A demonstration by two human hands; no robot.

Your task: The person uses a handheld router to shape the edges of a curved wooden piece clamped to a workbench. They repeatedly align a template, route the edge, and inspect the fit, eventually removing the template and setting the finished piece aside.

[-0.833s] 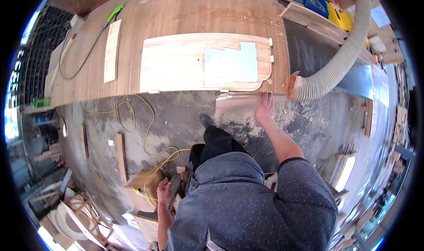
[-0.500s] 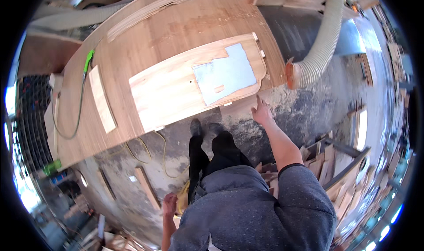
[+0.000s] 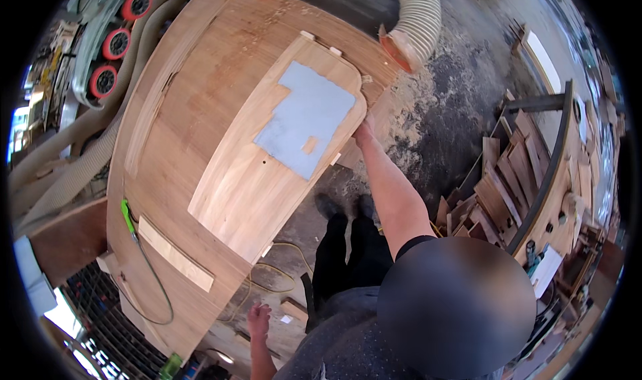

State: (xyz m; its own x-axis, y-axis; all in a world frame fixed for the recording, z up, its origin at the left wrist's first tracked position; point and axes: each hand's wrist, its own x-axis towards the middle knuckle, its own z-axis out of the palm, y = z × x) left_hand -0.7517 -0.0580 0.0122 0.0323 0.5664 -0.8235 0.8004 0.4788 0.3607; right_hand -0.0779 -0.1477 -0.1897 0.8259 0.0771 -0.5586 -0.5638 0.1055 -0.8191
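My right arm reaches forward to a light wooden panel (image 3: 227, 199) with a rounded corner and a grey-white irregular sheet (image 3: 294, 112) on it. My right hand (image 3: 363, 129) grips the panel's edge near that corner, its fingertips partly hidden. Small light blocks (image 3: 338, 51) show around the panel's edges. The panel lies on a larger plywood worktop (image 3: 174, 166). Low at the centre-left, my left hand (image 3: 259, 318) hangs beside the worktop with fingers loosely bent and apart, holding nothing.
A ribbed hose (image 3: 418, 16) with an orange end hangs by the upper corner. A green tool (image 3: 126, 214) and a wood strip (image 3: 170, 249) lie on the worktop. Offcuts (image 3: 515, 173) in a metal frame stand right; cords (image 3: 281, 273) cross the floor; red wheels (image 3: 117, 44) show top left.
The view has swung, so the worktop stands more upright in the picture. My right hand has moved from just short of the panel's edge onto it. My left hand still hangs low.
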